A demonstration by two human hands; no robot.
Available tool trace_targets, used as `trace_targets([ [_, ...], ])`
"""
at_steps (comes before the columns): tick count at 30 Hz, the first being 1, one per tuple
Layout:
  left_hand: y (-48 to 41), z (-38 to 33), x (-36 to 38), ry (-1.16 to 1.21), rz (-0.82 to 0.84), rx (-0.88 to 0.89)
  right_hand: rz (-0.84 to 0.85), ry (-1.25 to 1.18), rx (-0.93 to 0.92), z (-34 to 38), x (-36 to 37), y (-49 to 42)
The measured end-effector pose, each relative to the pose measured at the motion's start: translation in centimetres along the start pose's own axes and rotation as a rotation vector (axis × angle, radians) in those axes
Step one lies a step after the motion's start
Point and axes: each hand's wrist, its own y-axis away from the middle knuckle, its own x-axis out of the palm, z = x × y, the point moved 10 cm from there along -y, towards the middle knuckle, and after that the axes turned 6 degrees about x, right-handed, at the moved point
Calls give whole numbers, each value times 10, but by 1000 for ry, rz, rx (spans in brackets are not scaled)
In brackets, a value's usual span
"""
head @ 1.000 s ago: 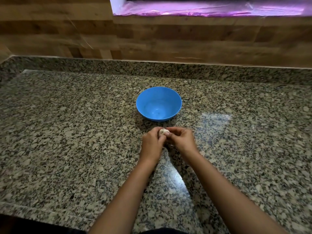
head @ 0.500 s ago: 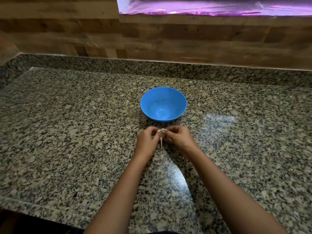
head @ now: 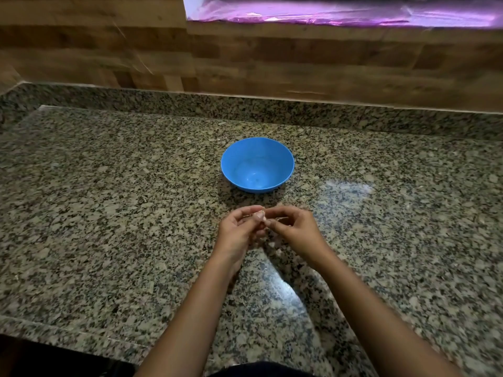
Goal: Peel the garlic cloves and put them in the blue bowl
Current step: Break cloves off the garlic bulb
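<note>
A blue bowl (head: 283, 170) stands on the speckled granite counter (head: 109, 213), and I see nothing inside it. Just in front of the bowl, above the counter, my left hand (head: 239, 232) pinches a small pale garlic clove (head: 258, 215) at its fingertips. My right hand (head: 294, 229) is beside it, fingers curled, pinching a thin strip of skin (head: 280, 219) that runs from the clove to the right. The clove is mostly hidden by fingers and blurred.
A raised granite ledge (head: 272, 110) and a wooden wall (head: 272, 63) close the back of the counter. The counter's front edge (head: 68, 333) runs along the bottom left. A shiny purple sheet (head: 340, 14) lies on the sill above.
The hands have drawn slightly apart. The strip of skin that hung down from the clove now stretches sideways toward my right hand.
</note>
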Motion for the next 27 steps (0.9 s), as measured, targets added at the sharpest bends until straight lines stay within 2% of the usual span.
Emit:
trace_targets([
  [3,4,10,20,108,45,-46,-68,135,-102,4,-11,14],
  [7,10,22,40,-3,96,-75,-179,483,-239,13,-28,31],
  [11,16,32,55,-170,175,-2,-223,657,-179,6,-45,37],
  [13,19,26,57,-469,219,175,-246,694,-103,-7,-57,36],
  [16,34,20,70,-1130,342,530,-252,818,-53,-22,-64,36],
  [19,38,43,70,-1525,454,566,-214,986,-40,-27,-58,39],
  [21,37,51,68,-1623,459,558,-165,1056,-72,-25,-48,40],
  [27,37,53,67,-1638,448,570,-125,1199,-197,-27,-38,39],
])
